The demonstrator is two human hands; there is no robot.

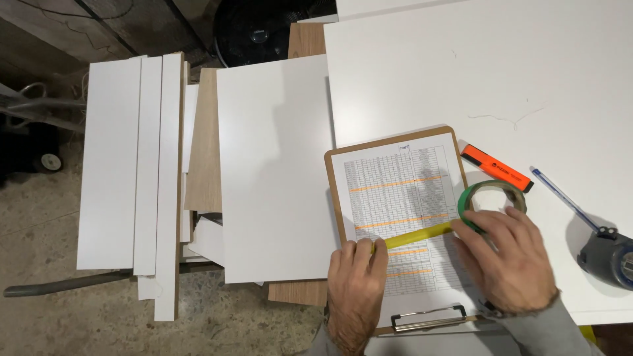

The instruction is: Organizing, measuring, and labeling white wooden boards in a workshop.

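A wooden clipboard (335,191) lies on the white table (475,66), holding a printed sheet (395,198) with a table of rows, some marked orange. My right hand (508,260) grips a green tape roll (491,198) at the sheet's right edge. A yellow-green strip of tape (415,235) stretches from the roll leftward across the sheet. My left hand (356,287) pinches the strip's free end against the paper.
An orange highlighter (496,168) and a blue pen (564,198) lie right of the clipboard. A grey tape measure (610,257) sits at the table's right edge. White panels (273,171) and narrow white boards (132,165) are stacked to the left above a concrete floor.
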